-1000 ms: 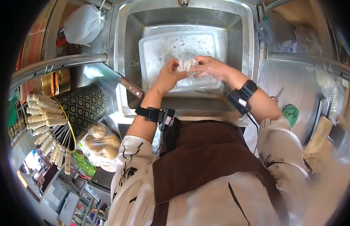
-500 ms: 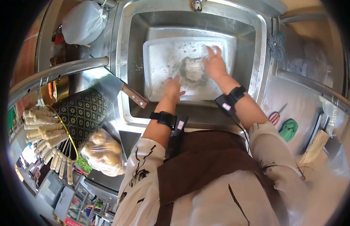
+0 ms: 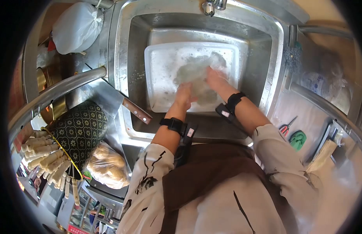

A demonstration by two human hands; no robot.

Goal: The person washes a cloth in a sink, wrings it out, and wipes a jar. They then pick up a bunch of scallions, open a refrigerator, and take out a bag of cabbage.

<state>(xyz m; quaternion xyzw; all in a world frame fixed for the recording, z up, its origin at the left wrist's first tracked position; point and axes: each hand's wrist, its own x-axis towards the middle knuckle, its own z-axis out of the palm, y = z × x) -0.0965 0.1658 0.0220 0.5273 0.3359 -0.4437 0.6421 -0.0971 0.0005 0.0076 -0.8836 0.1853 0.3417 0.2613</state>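
2 bare hands, the left hand (image 3: 184, 94) and the right hand (image 3: 218, 80), reach into cloudy water (image 3: 192, 71) in 1 white tub (image 3: 148, 80) inside 1 steel sink (image 3: 277, 70). From here I cannot tell whether either grips anything; blur and murk hide the fingers. Nearby lie 1 wood-handled knife (image 3: 137, 111) and 1 pair of scissors (image 3: 288, 126).

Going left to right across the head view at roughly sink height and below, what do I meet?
Patterned container → brown knife handle → left hand → right hand → scissors → wooden piece.
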